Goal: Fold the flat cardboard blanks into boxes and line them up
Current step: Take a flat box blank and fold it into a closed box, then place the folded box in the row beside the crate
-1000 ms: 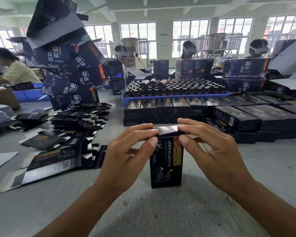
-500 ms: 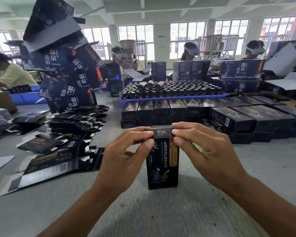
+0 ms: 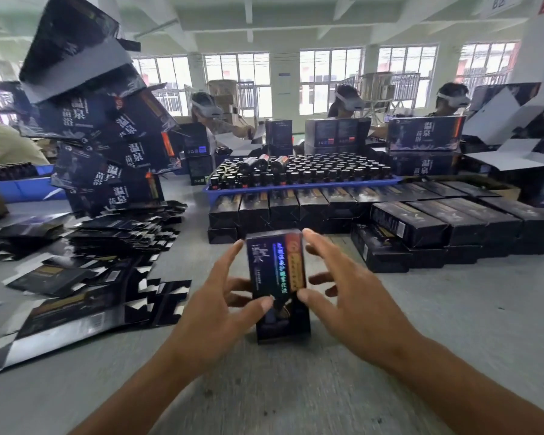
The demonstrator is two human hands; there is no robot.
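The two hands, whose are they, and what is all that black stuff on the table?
They belong to a person wearing a camera on the head, so you see what that person sees. The left hand and right hand are spread on either side of a small black box standing upright on the grey table. Their thumbs touch its front. On the left lie flat cardboard pieces, not yet folded. Behind are finished boxes in rows and a blue tray of bottles.

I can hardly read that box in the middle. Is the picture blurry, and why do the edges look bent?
Head view: the box and both hands are smeared by motion blur; the windows glare white; the wide-angle lens bows the leaning stack at left.
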